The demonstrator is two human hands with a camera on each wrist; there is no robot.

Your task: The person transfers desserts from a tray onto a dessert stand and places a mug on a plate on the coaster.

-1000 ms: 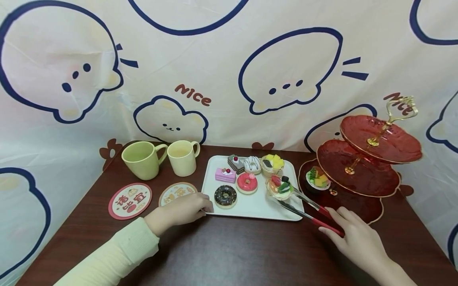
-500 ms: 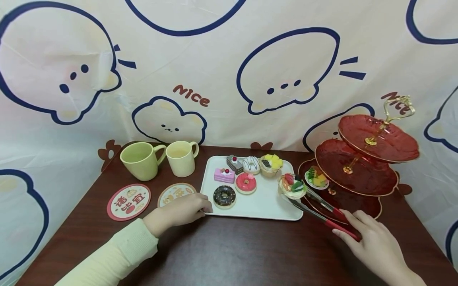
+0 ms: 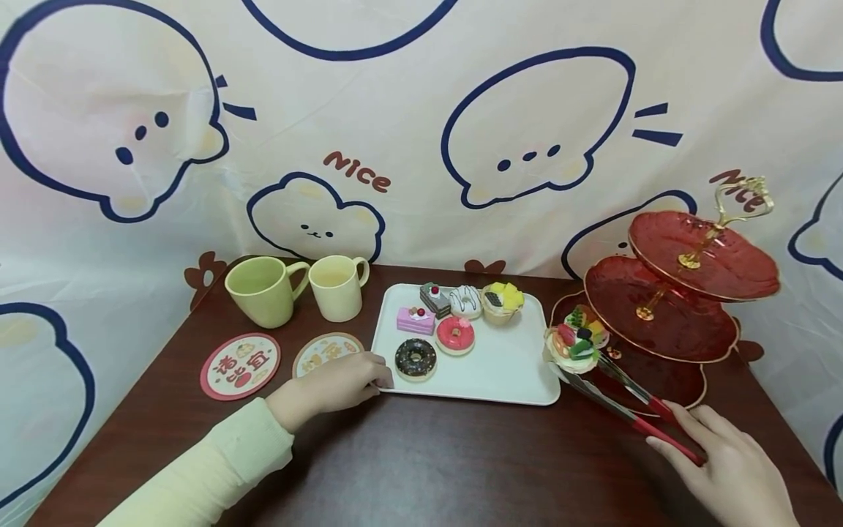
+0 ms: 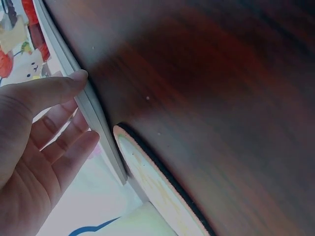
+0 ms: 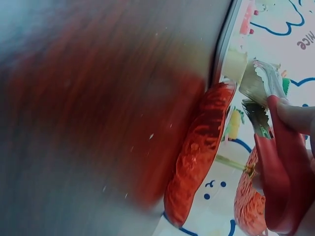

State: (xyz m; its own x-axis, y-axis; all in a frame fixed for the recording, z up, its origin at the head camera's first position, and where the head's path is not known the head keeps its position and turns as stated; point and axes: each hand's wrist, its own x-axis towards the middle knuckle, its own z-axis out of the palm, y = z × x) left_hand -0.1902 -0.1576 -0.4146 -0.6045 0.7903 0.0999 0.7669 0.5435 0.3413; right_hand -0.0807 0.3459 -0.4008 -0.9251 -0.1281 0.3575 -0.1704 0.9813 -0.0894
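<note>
My right hand (image 3: 734, 461) grips red-handled metal tongs (image 3: 635, 410), seen close in the right wrist view as tongs (image 5: 283, 162). Between their tips hangs a fruit tart (image 3: 571, 350), over the right rim of the white tray (image 3: 487, 377) and the near-left part of the stand's bottom plate. Behind it, another fruit tart (image 3: 596, 333) sits on that plate, partly covered. My left hand (image 3: 345, 380) holds the tray's near-left corner; in the left wrist view the left hand (image 4: 47, 132) has its thumb and fingers on opposite sides of the rim.
The tray bears a chocolate donut (image 3: 416, 359), a pink donut (image 3: 454, 336), a white donut (image 3: 465, 301), cake slices and a yellow-topped tart (image 3: 502, 301). A red three-tier stand (image 3: 658, 311) rises at right. Two mugs (image 3: 336, 289) and two coasters (image 3: 240, 366) stand left.
My right hand and the tongs have moved right, carrying the fruit tart from above the tray to the edge of the stand's bottom plate. My left hand stays at the tray corner.
</note>
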